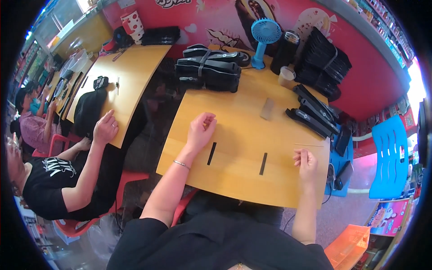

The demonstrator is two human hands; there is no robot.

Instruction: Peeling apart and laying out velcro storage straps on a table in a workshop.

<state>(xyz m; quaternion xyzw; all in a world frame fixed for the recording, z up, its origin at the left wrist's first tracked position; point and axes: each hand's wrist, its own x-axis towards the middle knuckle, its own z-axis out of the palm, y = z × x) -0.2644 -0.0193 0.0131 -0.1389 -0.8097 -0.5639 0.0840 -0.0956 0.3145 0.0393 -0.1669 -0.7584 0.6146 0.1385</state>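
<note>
Strips (pixel 211 153), two flat black ones, lie on the near side of the yellow wooden desk (pixel 234 112), between the loosely curled, empty left hand (pixel 202 129) and the right hand (pixel 307 161), whose grip I cannot tell. Seemingly a laying-out step; lifting either calls for a fingertip pinch.

Tabletop (pixel 234 135): warm yellow-tan, light wood tone. Left strip (pixel 212 153) and right strip (pixel 263 164): both plain black. Strapped bundle (pixel 208 74): black with grey panels, grey band. Desk fan (pixel 264 32): light blue throughout. Wall (pixel 355 85): deep pink-red, with brown and white printed motifs. Tall container (pixel 132 24): red and white, spotted. Chair (pixel 380 180): bright blue. Box (pixel 348 245): translucent orange. Wearer's shirt (pixel 216 245): black. Bracelet (pixel 181 164): silver.
</note>
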